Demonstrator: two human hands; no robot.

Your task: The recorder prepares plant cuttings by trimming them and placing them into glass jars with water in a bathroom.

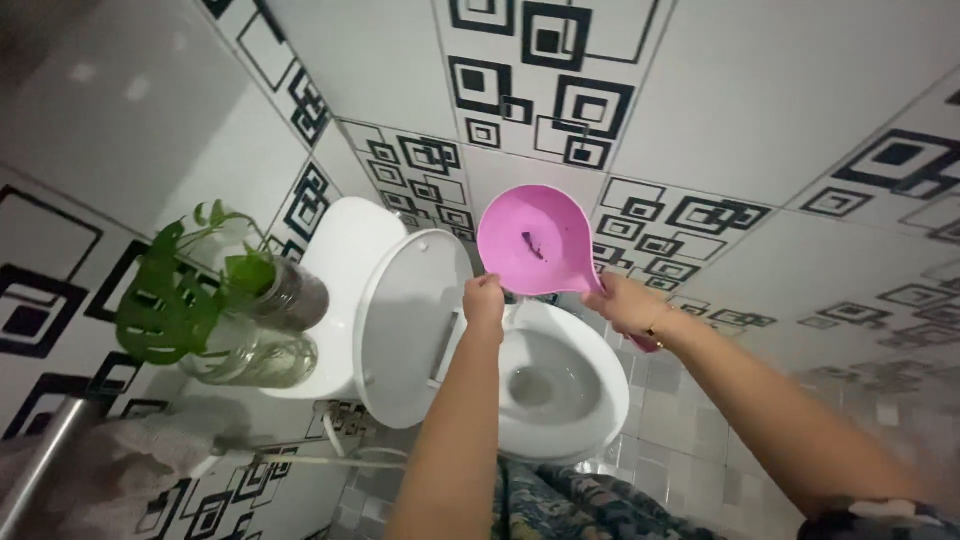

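A pink plastic water dipper (pixel 535 243) is tilted above a white toilet bowl (pixel 560 395), its underside facing me. My right hand (pixel 625 303) is closed around its pink handle at the right. My left hand (pixel 484 302) grips the dipper's lower rim on the left. Both hands hover over the back of the bowl. The toilet lid and seat (pixel 410 325) stand raised against the white cistern (pixel 345 260).
Two glass jars with green leafy plants (pixel 215 300) sit beside the cistern at left. A hose (pixel 320 460) runs along the wall below. A metal rail (pixel 40 465) is at the lower left. Black-and-white patterned tiles cover walls; grey tiles cover the floor.
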